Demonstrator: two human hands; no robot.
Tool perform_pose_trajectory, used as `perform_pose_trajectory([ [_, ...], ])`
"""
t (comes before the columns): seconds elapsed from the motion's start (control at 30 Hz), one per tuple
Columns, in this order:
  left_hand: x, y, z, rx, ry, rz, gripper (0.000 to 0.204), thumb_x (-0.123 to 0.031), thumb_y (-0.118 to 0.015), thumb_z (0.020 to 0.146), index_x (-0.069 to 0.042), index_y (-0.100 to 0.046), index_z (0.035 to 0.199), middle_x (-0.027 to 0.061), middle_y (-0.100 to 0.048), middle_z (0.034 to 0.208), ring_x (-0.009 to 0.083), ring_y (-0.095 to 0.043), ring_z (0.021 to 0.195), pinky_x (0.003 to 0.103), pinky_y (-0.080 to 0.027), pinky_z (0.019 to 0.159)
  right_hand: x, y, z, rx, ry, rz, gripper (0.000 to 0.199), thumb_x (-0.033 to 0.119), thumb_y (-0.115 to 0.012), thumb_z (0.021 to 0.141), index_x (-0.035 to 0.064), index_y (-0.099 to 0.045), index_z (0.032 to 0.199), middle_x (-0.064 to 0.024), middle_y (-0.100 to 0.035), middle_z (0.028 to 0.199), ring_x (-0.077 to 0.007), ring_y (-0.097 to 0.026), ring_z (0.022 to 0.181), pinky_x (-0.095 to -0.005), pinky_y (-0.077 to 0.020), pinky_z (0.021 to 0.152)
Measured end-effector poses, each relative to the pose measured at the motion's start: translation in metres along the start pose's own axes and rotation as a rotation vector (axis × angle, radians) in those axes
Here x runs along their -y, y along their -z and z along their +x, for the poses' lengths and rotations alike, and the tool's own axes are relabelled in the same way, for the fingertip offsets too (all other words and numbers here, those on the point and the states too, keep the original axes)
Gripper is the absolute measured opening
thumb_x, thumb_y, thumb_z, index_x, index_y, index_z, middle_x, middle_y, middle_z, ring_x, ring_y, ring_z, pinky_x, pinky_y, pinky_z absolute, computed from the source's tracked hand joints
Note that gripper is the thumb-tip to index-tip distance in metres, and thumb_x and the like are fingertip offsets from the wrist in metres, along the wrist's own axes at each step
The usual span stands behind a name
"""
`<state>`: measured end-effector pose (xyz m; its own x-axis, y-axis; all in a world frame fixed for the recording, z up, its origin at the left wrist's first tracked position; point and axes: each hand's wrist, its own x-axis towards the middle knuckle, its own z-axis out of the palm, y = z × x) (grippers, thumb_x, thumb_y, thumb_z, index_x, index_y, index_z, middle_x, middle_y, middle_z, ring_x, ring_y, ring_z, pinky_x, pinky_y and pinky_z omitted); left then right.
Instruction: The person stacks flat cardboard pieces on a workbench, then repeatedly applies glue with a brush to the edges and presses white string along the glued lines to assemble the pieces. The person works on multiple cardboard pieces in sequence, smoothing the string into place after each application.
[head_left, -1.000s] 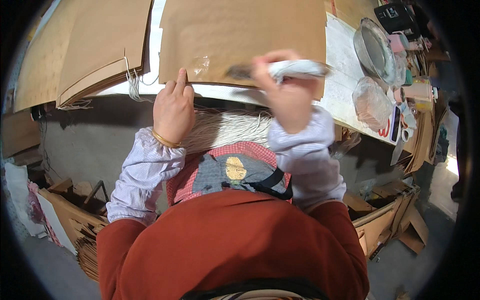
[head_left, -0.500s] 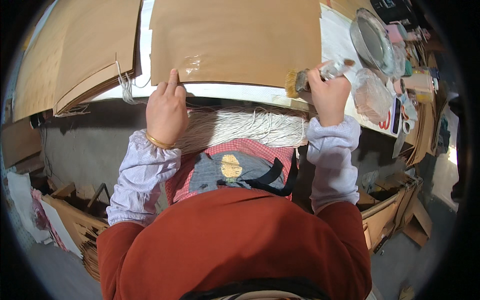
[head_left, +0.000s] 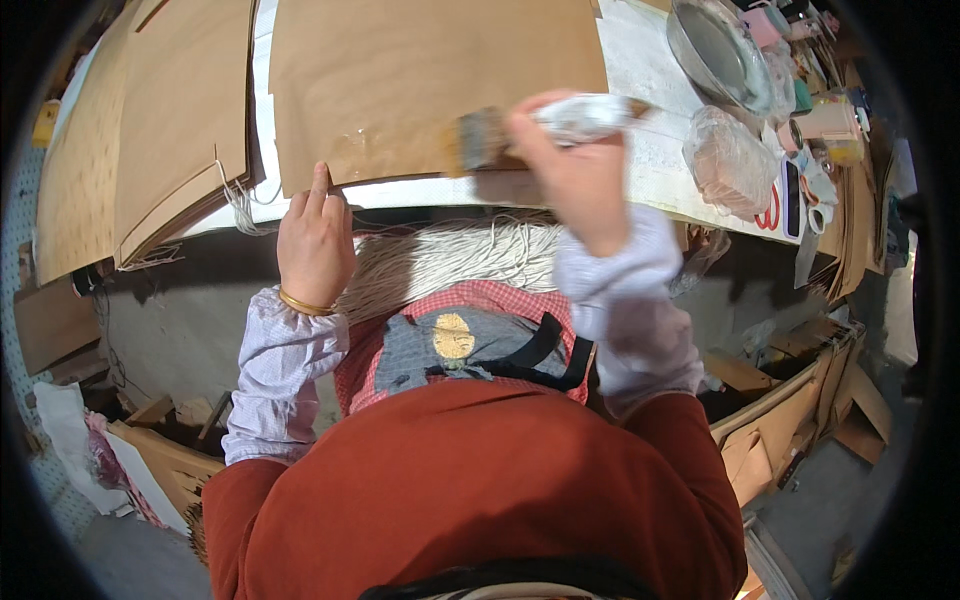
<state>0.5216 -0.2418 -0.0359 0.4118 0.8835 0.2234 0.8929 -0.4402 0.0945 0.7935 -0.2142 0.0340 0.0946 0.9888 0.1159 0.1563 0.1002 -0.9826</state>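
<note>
A brown kraft paper sheet (head_left: 430, 70) lies on the white tabletop (head_left: 650, 60), with a shiny wet patch (head_left: 358, 140) near its front edge. My left hand (head_left: 315, 245) rests at the sheet's front left corner, index finger stretched out onto the paper and the other fingers bent, nothing seen in its grasp. In my right hand (head_left: 580, 185) is a wide bristle brush (head_left: 482, 138), its handle wrapped in white. The brush's bristles, blurred by motion, are over the front part of the sheet, right of the wet patch.
At left stands a stack of brown sheets (head_left: 185, 110) with white cords (head_left: 238, 207) at its edge. A metal basin (head_left: 682, 62), a clear plastic bag (head_left: 725, 165), red-handled scissors (head_left: 768, 212) and a phone (head_left: 791, 200) line the right side. White cords (head_left: 450, 262) lie across my lap.
My right hand has swung the brush leftward, from the sheet's front right corner to over the paper. My left finger stays at the front left corner. The whole view has shifted slightly.
</note>
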Motion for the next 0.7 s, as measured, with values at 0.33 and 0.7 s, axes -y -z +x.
perform_pose_trajectory([
  [0.33,-0.005,0.003,0.001,0.095,0.086,-0.007,0.013,-0.006,-0.063,0.083,0.003,-0.057,0.089,0.0276,-0.052,0.133,0.0388,-0.057,0.095,0.043,-0.048,0.083,-0.041,0.011,0.02,0.013,0.144,-0.505,0.015,0.014,-0.066,0.082,-0.0013,-0.066,0.082,-0.0053,-0.064,0.066,-0.0123,-0.059,0.058,-0.0277,-0.0475,0.056],
  [0.7,-0.028,-0.012,-0.04,0.23,-0.182,-0.398,0.01,-0.01,-0.067,0.071,-0.005,-0.068,0.08,0.0077,-0.067,0.091,0.0286,-0.061,0.081,0.039,-0.05,0.07,-0.063,0.264,0.005,-0.382,0.462,-1.103,0.041,-0.002,-0.061,0.085,0.0043,-0.062,0.125,-0.0116,-0.067,0.098,-0.0238,-0.063,0.091,-0.0344,-0.0488,0.084],
])
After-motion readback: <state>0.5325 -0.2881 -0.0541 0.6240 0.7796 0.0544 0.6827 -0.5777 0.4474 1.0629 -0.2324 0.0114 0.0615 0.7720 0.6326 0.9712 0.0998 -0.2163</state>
